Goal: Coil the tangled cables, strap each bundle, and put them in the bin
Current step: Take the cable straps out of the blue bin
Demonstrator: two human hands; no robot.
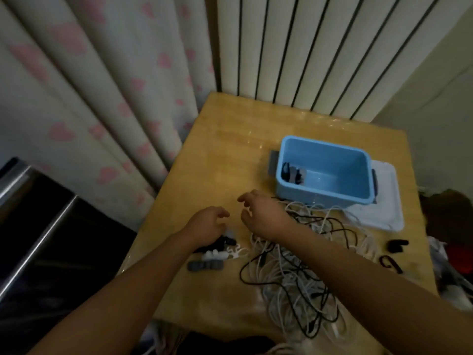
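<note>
Sprawling across the near right part of the table [204, 155], the tangled cables [302, 265] form one heap of thin white and black cords, too knotted to count singly. They look light, limp and springy, likely to snag on each other, so I judge it best to find a plug end and draw one cord free before coiling. One blue bin [323, 172] stands beyond the heap, with one dark bundle [291, 172] inside. Straps [212, 254] lie in a small cluster of roughly five near the left hand [207, 221]; two more dark ones [394, 252] sit far right. The left hand and the right hand [258, 213] hover with fingers loosely curled, holding nothing.
</note>
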